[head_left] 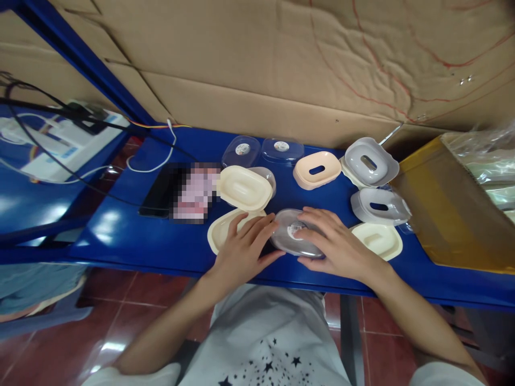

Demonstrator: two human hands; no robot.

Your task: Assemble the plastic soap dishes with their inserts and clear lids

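In the head view, a grey oval soap box with a clear lid and a small white label lies near the front edge of the blue table. My left hand grips its left side, thumb at the near edge and fingertips at the far edge. From the right, my right hand is curled round the other end, with fingers over the lid. Under my left hand sits a cream tray, partly covered by the fingers. Another cream tray rests just behind it. Beside my right wrist is a cream dish.
Two clear lids lie at the back. A peach slotted dish and grey slotted dishes stand at the right, near a cardboard box. A phone, partly blurred out, and a white cable are at the left.
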